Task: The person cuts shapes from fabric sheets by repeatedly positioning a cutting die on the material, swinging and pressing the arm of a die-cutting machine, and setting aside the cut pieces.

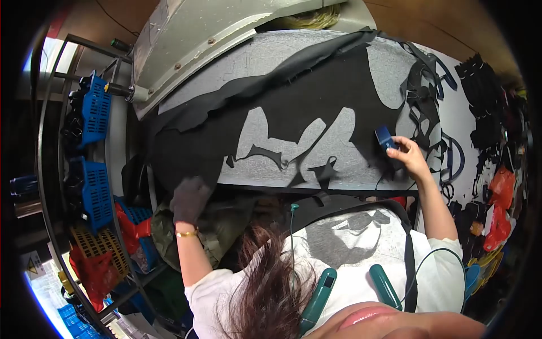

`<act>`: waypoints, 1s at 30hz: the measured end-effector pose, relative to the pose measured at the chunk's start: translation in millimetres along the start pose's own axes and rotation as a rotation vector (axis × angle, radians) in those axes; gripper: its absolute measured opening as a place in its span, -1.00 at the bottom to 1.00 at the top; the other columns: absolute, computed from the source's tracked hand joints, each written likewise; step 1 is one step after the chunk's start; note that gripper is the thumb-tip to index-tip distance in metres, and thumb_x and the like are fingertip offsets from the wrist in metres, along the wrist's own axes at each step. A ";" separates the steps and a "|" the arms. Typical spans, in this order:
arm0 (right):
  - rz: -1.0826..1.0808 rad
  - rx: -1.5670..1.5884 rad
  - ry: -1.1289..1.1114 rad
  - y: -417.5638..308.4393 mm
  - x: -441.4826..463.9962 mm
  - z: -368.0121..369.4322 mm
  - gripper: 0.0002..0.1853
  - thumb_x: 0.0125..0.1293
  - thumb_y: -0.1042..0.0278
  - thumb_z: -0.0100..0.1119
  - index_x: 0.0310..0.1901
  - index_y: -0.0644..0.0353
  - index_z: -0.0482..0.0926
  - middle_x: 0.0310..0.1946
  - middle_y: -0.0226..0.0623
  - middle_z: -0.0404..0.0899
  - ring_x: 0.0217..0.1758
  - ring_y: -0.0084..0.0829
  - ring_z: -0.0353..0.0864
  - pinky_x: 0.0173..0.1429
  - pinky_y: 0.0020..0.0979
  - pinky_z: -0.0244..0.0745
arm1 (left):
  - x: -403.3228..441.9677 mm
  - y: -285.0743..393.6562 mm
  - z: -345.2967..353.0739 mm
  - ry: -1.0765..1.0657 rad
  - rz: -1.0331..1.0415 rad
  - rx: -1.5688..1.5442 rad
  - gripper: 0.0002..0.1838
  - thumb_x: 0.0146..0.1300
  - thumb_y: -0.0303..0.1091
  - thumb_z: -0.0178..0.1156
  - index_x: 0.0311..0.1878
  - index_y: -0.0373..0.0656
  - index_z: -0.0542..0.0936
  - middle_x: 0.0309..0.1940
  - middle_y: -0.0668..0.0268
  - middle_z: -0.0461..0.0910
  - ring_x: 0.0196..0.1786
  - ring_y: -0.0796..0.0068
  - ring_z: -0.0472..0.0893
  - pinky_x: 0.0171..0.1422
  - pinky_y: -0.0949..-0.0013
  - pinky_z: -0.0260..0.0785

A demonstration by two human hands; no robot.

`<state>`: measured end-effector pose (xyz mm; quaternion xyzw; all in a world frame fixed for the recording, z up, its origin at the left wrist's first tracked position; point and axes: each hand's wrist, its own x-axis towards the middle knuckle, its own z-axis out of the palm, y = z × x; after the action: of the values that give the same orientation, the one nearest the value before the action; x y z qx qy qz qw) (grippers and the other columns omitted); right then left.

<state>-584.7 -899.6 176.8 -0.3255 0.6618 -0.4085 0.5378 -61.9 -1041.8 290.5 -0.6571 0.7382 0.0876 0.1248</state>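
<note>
My left hand [191, 199], in a dark grey glove, is at the front edge of the board, against the hanging part of a black fabric sheet [316, 96]. Its fingers are smeared and partly hidden, so I cannot tell whether they grip the fabric. Bare and bent, my right hand [407, 157] holds a small dark-blue block-like piece [385, 138] between thumb and fingers, above the sheet's right part. The sheet has large cut-outs that show the scored grey board [265, 52] underneath. Black scraps [324, 169] lie near the front edge.
A big pale metal machine part [197, 42] overhangs the board's back left. Blue baskets [97, 113] sit on a metal rack at the left. Black offcuts [420, 101] and curved blue strips [453, 158] lie at the right, with stacked black pieces [480, 85] beyond.
</note>
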 end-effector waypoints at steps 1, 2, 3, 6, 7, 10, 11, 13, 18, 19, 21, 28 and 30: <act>0.021 -0.031 0.004 -1.0 -4.2 -1.0 -0.52 0.06 0.24 0.49 -0.01 0.29 0.59 -0.26 -0.45 0.62 -0.23 -0.66 0.50 -0.06 -0.56 0.37 | 15.0 16.8 -5.4 0.086 0.122 -0.064 -0.74 0.16 -0.25 0.17 -0.12 -0.12 0.61 -0.18 0.06 0.57 -0.12 -0.03 0.58 -0.04 0.12 0.46; 0.030 -0.024 0.004 0.3 -5.4 -0.6 -0.52 0.06 0.24 0.49 -0.01 0.29 0.59 -0.26 -0.45 0.62 -0.23 -0.66 0.50 -0.06 -0.56 0.37 | 34.3 39.8 -8.6 0.165 0.246 -0.130 -0.73 0.17 -0.24 0.18 -0.11 -0.14 0.62 -0.11 0.06 0.57 -0.09 -0.01 0.59 -0.01 0.15 0.46; 0.017 -0.063 0.017 1.3 -5.2 1.7 -0.51 0.05 0.23 0.49 -0.02 0.28 0.59 -0.27 -0.45 0.62 -0.24 -0.66 0.50 -0.06 -0.56 0.38 | 52.2 67.7 -11.9 0.099 0.303 -0.247 -0.69 0.19 -0.25 0.18 -0.02 -0.14 0.61 0.01 0.09 0.57 0.00 0.05 0.59 0.07 0.20 0.46; 0.060 -0.106 0.077 -4.0 -9.0 26.2 -0.47 -0.02 0.19 0.53 -0.05 0.29 0.59 -0.26 -0.36 0.62 -0.21 -0.58 0.53 -0.03 -0.51 0.41 | 129.7 124.6 44.0 0.277 0.866 -0.415 -0.56 0.13 -0.24 0.22 0.11 -0.10 0.55 0.12 0.03 0.50 0.14 -0.03 0.51 0.26 0.18 0.37; -0.040 -0.272 0.162 -4.9 -12.6 34.3 -0.45 -0.05 0.19 0.54 -0.05 0.30 0.59 -0.23 -0.30 0.61 -0.17 -0.49 0.55 0.00 -0.46 0.42 | 160.6 141.5 52.9 0.414 1.082 -0.215 -0.52 0.22 -0.23 0.17 0.21 -0.11 0.50 0.17 0.03 0.50 0.27 0.05 0.45 0.33 0.15 0.32; -0.265 -0.520 0.320 12.4 -23.2 53.0 -0.38 -0.16 0.22 0.57 -0.04 0.28 0.55 -0.09 -0.10 0.54 0.03 -0.17 0.56 0.15 -0.27 0.43 | 229.5 173.4 31.9 -0.124 0.488 -0.150 -0.40 0.22 -0.07 0.15 0.29 -0.14 0.42 0.24 -0.01 0.42 0.37 0.06 0.35 0.41 0.16 0.21; -0.269 -0.558 0.368 18.3 -28.0 61.5 -0.38 -0.17 0.22 0.57 -0.04 0.27 0.54 -0.07 -0.10 0.53 0.05 -0.14 0.54 0.17 -0.25 0.42 | 269.9 157.7 59.1 0.347 0.821 -0.161 -0.39 0.21 -0.07 0.16 0.30 -0.14 0.41 0.25 -0.03 0.42 0.36 0.04 0.36 0.40 0.13 0.20; -0.260 -0.578 0.436 20.3 -36.6 77.4 -0.38 -0.19 0.23 0.57 -0.04 0.23 0.53 -0.02 -0.10 0.50 0.10 -0.07 0.49 0.21 -0.20 0.38 | 311.4 160.9 43.2 0.463 0.774 0.118 -0.34 0.21 0.02 0.15 0.32 -0.13 0.40 0.30 0.01 0.38 0.33 -0.01 0.38 0.39 0.10 0.22; -0.273 -0.608 0.569 30.2 -64.7 63.0 -0.40 -0.16 0.23 0.55 -0.05 0.26 0.51 -0.03 -0.03 0.53 0.05 -0.01 0.53 0.15 -0.17 0.42 | 341.4 153.0 57.1 0.541 0.689 0.146 -0.36 0.26 0.06 0.08 0.30 -0.14 0.41 0.31 -0.04 0.37 0.30 -0.05 0.40 0.38 0.06 0.22; -0.196 -0.618 0.602 27.6 -73.6 61.0 -0.40 -0.15 0.22 0.55 -0.06 0.26 0.51 -0.06 -0.01 0.55 0.04 0.00 0.54 0.13 -0.16 0.43 | 335.5 148.0 53.1 0.588 0.822 0.138 -0.36 0.22 0.02 0.14 0.26 -0.21 0.44 0.26 -0.11 0.40 0.25 -0.07 0.43 0.34 0.05 0.25; -0.028 -0.626 0.677 22.2 -87.3 58.7 -0.42 -0.11 0.20 0.54 -0.08 0.28 0.49 -0.14 0.02 0.58 0.02 0.01 0.57 0.08 -0.17 0.45 | 280.3 154.2 12.5 0.483 0.938 -0.080 -0.50 0.16 -0.27 0.27 0.15 -0.28 0.50 0.13 -0.09 0.48 0.22 -0.03 0.46 0.29 0.12 0.31; -0.189 -0.472 0.720 -14.5 -44.4 51.3 -0.39 -0.09 0.15 0.56 -0.05 0.27 0.49 -0.03 0.01 0.56 0.05 -0.06 0.58 0.14 -0.21 0.44 | 294.2 49.4 -90.6 1.196 0.460 0.190 -0.61 0.17 -0.13 0.25 -0.11 -0.27 0.55 -0.18 0.03 0.59 -0.08 0.04 0.58 0.07 0.09 0.40; -0.324 -0.435 0.663 5.3 -14.2 50.3 -0.40 -0.07 0.15 0.56 -0.05 0.27 0.50 0.04 0.00 0.52 0.04 -0.17 0.58 0.14 -0.26 0.45 | 276.0 42.3 -130.9 1.109 -0.095 0.602 -0.52 0.17 0.01 0.25 -0.10 -0.25 0.54 -0.29 0.07 0.62 -0.20 0.06 0.63 0.00 0.06 0.43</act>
<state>-532.5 -894.4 174.0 -0.3823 0.8099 -0.4211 0.1436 -141.9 -1336.8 331.2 -0.5730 0.6554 -0.4832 -0.0930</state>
